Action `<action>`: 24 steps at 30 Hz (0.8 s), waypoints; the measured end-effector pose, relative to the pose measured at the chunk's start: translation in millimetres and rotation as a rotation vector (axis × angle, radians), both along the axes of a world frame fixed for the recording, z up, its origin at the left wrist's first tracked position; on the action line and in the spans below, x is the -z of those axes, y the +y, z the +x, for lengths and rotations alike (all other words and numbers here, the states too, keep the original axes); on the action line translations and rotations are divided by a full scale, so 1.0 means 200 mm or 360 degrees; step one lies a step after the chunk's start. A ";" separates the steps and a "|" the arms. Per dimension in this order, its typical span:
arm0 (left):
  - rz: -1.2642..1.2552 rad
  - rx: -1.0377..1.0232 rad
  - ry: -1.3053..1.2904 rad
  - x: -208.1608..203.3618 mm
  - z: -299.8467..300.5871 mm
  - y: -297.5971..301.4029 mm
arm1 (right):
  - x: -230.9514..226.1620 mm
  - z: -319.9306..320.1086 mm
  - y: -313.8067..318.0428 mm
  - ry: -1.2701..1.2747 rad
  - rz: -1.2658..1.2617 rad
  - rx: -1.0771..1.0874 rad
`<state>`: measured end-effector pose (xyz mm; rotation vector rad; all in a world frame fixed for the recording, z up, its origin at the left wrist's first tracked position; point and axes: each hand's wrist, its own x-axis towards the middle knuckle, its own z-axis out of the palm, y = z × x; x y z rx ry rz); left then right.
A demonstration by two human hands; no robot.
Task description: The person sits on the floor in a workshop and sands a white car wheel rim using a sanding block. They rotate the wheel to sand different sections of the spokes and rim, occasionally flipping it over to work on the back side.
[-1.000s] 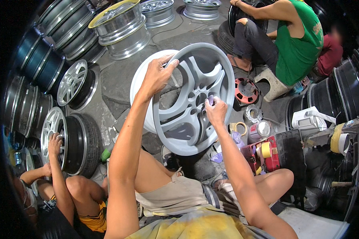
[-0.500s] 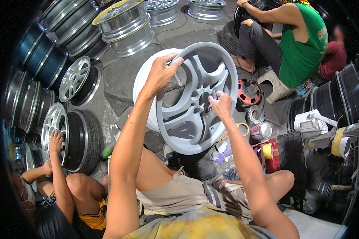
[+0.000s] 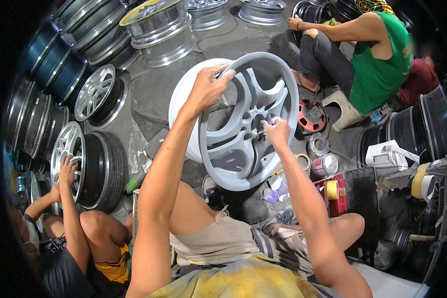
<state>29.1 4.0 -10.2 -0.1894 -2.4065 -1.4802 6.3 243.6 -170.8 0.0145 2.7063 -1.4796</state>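
Note:
A grey-coated alloy wheel rim [image 3: 222, 140] stands tilted in front of me, its spoked face toward me. My left hand [image 3: 211, 87] is closed around the upper left of its outer lip, thumb on the front edge. Near the hub, my right hand [image 3: 275, 131] pinches a small purple abrasive pad [image 3: 268, 119] against the spokes. The fingers cover most of the pad. The wheel's pale barrel shows behind the lip on the left.
At left, a person's hand [image 3: 68, 171] works on another rim [image 3: 77, 144] beside a tyre [image 3: 111, 171]. A person in a green top [image 3: 382, 64] sits at upper right. A red-and-black disc [image 3: 313, 116], paint can [image 3: 326, 165] and yellow tape roll [image 3: 333, 189] lie right. Stacked rims [image 3: 159, 35] stand behind.
My right hand and the purple pad have shifted slightly right and up near the hub. My left hand keeps its hold on the rim. The view has shifted a little.

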 end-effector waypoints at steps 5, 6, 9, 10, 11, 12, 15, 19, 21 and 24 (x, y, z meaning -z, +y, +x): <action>0.0018 -0.0009 0.0043 0.04 0.00 -0.04 | 0.07 0.07 0.14 -0.0811 -0.0428 -0.0226; 0.0045 -0.0001 0.0039 0.05 0.00 -0.04 | 0.04 0.08 0.19 -0.0309 -0.0115 -0.0304; -0.0001 -0.0019 -0.0045 0.01 0.01 0.00 | -0.05 0.05 0.24 0.0870 0.0555 -0.0579; -0.0020 -0.0069 -0.0183 -0.02 0.03 0.01 | -0.06 0.04 0.24 0.1034 0.0606 -0.0717; -0.0031 -0.0051 -0.0108 -0.01 0.03 0.01 | -0.07 0.03 0.23 0.1200 0.0649 -0.0857; -0.0043 -0.0032 -0.0032 0.01 0.02 0.00 | -0.08 0.01 0.22 0.1289 0.0910 -0.1054; -0.0027 -0.0008 0.0100 0.03 0.00 0.00 | -0.11 -0.02 0.21 0.1448 0.1184 -0.1314; 0.0025 -0.0026 0.0072 0.03 0.01 0.00 | -0.07 0.04 0.17 0.1297 0.0851 -0.1172; 0.0005 -0.0023 0.0113 0.05 -0.01 -0.01 | -0.03 0.07 0.13 0.0944 0.0643 -0.1090; -0.0007 -0.0035 0.0073 0.03 0.00 0.00 | -0.03 0.09 0.13 0.0673 0.0411 -0.1092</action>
